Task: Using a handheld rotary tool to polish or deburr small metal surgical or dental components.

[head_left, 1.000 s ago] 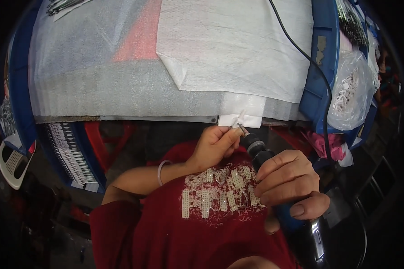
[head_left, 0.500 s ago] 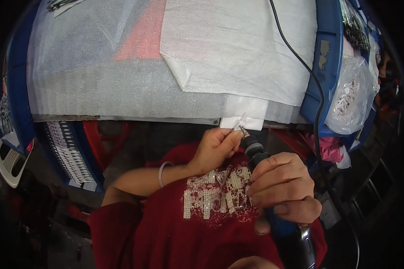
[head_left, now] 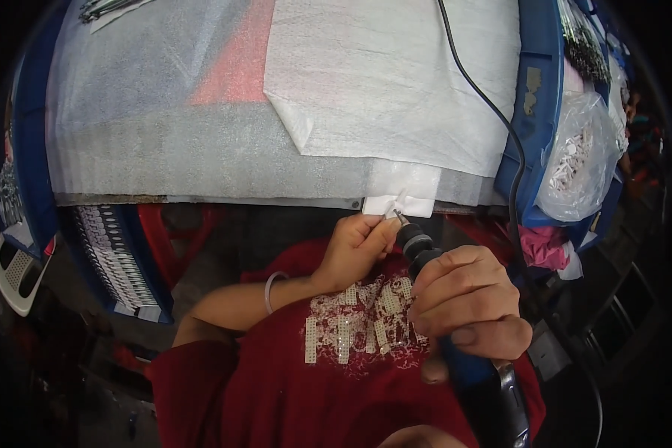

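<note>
The slip (head_left: 405, 178) lies on the foam sheet (head_left: 149, 168), just before the cloth (head_left: 396, 82) (a bag (head_left: 581, 168) sits to the right).

1. Small white piece (head_left: 399, 203): lower part hidden by left hand (head_left: 358, 245); exact shape too small to tell.
2. Tool bit (head_left: 400, 217): tiny; contact with the piece unclear.
3. Handheld power tool (head_left: 474, 384): grip partly covered by right hand (head_left: 470, 302), rear end cut off at bottom edge.
4. Black cable (head_left: 493, 106): leaves top edge; lower run lost in dark.
5. Thin metal items (head_left: 113, 7): cropped at top.
6. Clear bag (head_left: 575, 190): contents too small to identify.
</note>
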A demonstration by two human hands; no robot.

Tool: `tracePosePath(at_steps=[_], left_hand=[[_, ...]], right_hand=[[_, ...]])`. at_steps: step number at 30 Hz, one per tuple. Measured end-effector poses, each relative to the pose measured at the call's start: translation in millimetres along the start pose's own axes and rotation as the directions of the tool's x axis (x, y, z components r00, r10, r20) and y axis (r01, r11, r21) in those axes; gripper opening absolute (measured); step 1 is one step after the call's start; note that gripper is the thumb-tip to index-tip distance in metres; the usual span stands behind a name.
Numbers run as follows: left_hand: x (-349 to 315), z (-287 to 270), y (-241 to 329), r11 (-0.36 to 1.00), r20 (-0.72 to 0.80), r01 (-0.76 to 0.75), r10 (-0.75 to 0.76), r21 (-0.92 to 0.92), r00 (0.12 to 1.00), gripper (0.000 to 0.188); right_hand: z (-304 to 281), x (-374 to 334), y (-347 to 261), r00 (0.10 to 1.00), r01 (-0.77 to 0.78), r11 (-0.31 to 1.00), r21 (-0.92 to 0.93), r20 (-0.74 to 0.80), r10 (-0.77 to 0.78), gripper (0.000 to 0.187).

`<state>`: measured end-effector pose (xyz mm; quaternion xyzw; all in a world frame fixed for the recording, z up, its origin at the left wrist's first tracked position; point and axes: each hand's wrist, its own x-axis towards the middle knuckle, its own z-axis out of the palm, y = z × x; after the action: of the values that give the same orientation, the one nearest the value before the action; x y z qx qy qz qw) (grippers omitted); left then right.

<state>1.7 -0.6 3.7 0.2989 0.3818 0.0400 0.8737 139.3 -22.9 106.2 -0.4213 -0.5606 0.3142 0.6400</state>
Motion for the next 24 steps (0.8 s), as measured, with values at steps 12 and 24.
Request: tracePosePath(at_steps=[12, 24], left_hand=[[-1.4, 0.8, 7.3, 0.993, 0.026, 0.110, -0.109, -0.050, 0.994, 0.025], [-0.6, 0.9, 4.1, 0.996, 0.005, 0.079, -0.079, -0.029, 0.997, 0.024]], right_hand=[[-4.5, -8.2, -4.3, 0.992, 0.081, 0.996, 0.041, -0.103, -0.076, 0.041], [-14.0, -2.0, -3.4, 0.995, 0.018, 0.996, -0.093, 0.100, -0.008, 0.042]])
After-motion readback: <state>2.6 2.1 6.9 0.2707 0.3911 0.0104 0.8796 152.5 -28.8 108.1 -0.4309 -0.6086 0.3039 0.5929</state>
